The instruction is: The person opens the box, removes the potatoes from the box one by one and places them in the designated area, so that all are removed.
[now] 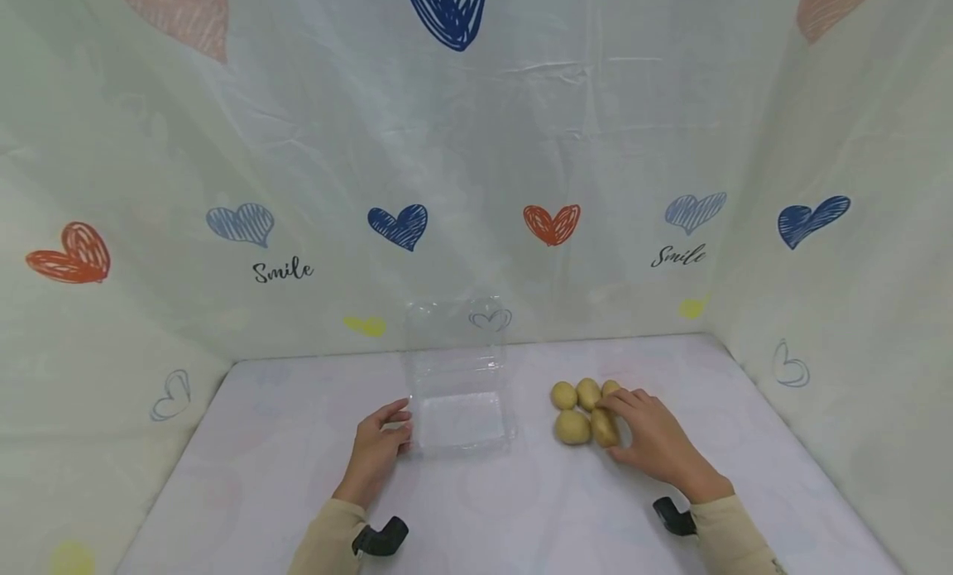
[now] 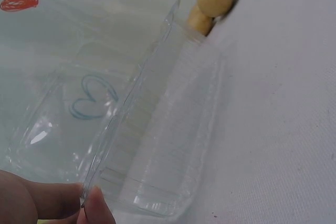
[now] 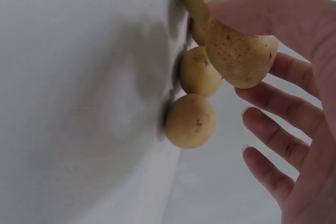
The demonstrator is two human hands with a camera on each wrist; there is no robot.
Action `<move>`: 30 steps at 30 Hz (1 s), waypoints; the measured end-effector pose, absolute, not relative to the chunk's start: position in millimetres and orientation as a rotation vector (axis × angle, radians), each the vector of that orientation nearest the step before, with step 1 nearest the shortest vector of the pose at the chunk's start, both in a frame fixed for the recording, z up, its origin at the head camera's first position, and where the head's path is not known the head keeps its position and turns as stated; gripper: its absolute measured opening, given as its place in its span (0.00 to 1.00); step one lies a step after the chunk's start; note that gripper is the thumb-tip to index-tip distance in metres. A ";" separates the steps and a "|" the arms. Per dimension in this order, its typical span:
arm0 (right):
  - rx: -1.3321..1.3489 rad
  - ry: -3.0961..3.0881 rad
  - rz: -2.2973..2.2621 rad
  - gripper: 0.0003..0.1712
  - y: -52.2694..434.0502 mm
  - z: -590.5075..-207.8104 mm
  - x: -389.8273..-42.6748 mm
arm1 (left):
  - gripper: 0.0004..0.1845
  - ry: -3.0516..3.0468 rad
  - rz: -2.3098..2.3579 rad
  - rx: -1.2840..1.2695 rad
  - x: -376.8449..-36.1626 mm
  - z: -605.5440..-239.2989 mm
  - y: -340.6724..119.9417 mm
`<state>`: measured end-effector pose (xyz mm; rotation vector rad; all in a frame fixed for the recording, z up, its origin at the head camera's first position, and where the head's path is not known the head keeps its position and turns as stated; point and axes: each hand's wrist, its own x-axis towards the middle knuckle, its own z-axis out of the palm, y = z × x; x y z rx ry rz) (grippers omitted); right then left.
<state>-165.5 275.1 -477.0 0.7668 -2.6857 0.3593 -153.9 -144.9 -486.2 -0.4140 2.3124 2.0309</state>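
Note:
A clear plastic clamshell box (image 1: 457,422) stands on the white table with its lid (image 1: 456,343) raised upright at the back. My left hand (image 1: 387,438) pinches the box's near-left rim between thumb and finger (image 2: 52,203); the box wall (image 2: 157,150) fills the left wrist view. To the right of the box lie several small yellow potatoes (image 1: 572,427). My right hand (image 1: 640,438) grips one potato (image 1: 604,427) at the cluster's right side, with the thumb on top and fingers under it (image 3: 241,56). Two others (image 3: 190,120) rest on the table just beside it.
A white cloth printed with hearts and "Smile" (image 1: 283,270) walls in the table at the back and on both sides. The white tabletop (image 1: 521,509) stretches bare toward me between the hands. Black wrist mounts (image 1: 380,538) sit on both sleeves.

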 end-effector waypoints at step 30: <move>0.722 -2.766 0.297 0.39 275.5 -497.0 -171.6 | 0.25 2.287 2.064 -0.416 -155.0 -486.4 -145.0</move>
